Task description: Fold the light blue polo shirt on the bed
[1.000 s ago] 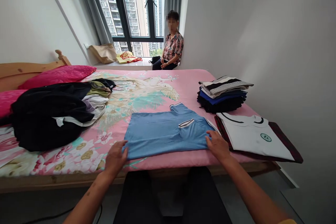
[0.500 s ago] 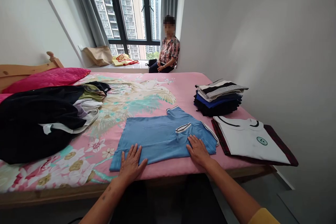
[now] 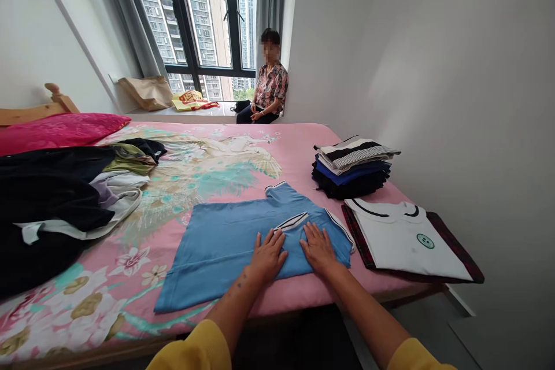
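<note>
A blue shirt (image 3: pixel 221 237) with black-and-white trim lies on the pink floral bed sheet (image 3: pixel 299 144), its near side folded over toward the middle. My left hand (image 3: pixel 267 255) rests flat on the folded part, fingers extended beside the striped sleeve cuff. My right hand (image 3: pixel 318 247) also presses flat on the fabric, just to the right and close to the collar end. Neither hand grips the cloth. To the right of the shirt sits a folded white shirt (image 3: pixel 399 243) with a green round badge, on top of a dark red checked cloth (image 3: pixel 457 248).
Behind the white shirt stands a stack of folded clothes (image 3: pixel 353 167). A heap of dark clothes (image 3: pixel 47 196) lies at left near a magenta pillow (image 3: pixel 69 132). A person (image 3: pixel 269 84) sits on the windowsill, beside a yellow bag (image 3: pixel 191 100) and a brown paper bag (image 3: pixel 147 92).
My left hand has moved right along the shirt, from near its hem to beside the sleeve cuff. My right hand has shifted only slightly. The view has turned a little to the right.
</note>
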Demonstrator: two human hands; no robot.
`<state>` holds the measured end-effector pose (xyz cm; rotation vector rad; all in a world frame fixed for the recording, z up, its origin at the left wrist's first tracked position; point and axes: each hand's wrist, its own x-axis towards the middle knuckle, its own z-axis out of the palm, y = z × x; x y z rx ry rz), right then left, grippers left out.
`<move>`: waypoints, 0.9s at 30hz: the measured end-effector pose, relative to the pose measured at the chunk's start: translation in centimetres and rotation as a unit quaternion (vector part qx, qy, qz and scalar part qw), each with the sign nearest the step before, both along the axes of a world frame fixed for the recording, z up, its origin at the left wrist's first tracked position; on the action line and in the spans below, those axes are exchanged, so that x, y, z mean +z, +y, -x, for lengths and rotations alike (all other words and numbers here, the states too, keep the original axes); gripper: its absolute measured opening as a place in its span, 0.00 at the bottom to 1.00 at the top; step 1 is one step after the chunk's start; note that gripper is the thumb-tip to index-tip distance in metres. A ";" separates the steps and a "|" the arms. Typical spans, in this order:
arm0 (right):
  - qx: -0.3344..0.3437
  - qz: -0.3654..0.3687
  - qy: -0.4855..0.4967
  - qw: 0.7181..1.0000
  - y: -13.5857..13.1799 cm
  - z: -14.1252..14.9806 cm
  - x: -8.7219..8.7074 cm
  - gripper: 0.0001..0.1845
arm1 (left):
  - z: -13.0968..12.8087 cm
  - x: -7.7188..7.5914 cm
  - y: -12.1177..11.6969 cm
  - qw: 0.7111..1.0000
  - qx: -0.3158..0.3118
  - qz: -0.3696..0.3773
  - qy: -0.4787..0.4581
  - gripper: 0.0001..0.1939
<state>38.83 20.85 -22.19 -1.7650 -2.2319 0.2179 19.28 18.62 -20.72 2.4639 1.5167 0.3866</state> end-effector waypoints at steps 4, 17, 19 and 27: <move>-0.021 0.018 -0.022 0.999 0.7 -0.2 0.8 0.28 | 0.4 -0.7 0.5 1.000 0.025 0.013 0.003 0.29; -0.039 0.090 -0.106 0.990 4.3 2.1 1.2 0.36 | 2.1 -0.4 2.7 0.998 -0.020 0.045 0.034 0.32; -0.024 0.074 -0.107 0.991 4.6 2.0 1.4 0.36 | 4.1 -0.2 3.6 0.997 0.006 0.056 0.049 0.31; 0.074 0.103 -0.093 0.988 7.3 3.4 0.9 0.35 | 17.8 -0.2 9.4 0.958 0.229 0.114 0.130 0.32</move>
